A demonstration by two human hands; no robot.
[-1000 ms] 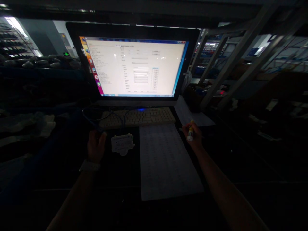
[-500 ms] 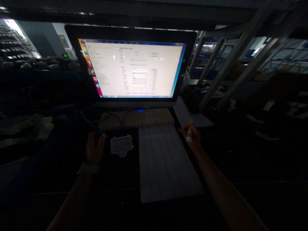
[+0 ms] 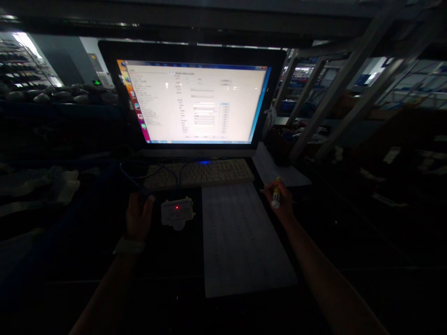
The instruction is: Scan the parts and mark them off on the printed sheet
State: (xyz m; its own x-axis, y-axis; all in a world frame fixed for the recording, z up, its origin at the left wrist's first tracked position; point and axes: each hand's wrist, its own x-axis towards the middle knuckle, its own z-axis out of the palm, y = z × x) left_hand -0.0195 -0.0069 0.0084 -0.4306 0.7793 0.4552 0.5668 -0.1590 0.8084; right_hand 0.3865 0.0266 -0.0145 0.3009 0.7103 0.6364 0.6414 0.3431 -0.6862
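My left hand (image 3: 138, 217) is closed around the end of a blue cable (image 3: 132, 179); what sits between thumb and fingers is dark and hard to make out. Just right of it lies a pale, flat electronic module (image 3: 178, 214) with a small red light lit on its face. My right hand (image 3: 281, 201) grips a yellow-and-white marker pen (image 3: 275, 199), with the white end pointing toward me. That hand rests by the right edge of a printed paper sheet (image 3: 240, 242) with rows of text. Above the sheet stands a white keyboard (image 3: 209, 172).
A lit monitor (image 3: 199, 102) showing a form window stands behind the keyboard. Another paper (image 3: 279, 170) lies at its right. A blue bin (image 3: 99, 186) with translucent wrapped parts (image 3: 63, 186) is at the left. Metal frame bars (image 3: 335, 88) rise at the right.
A red light has come on in the module. Both hands keep their holds and stay in about the same place; the whole view has shifted slightly.
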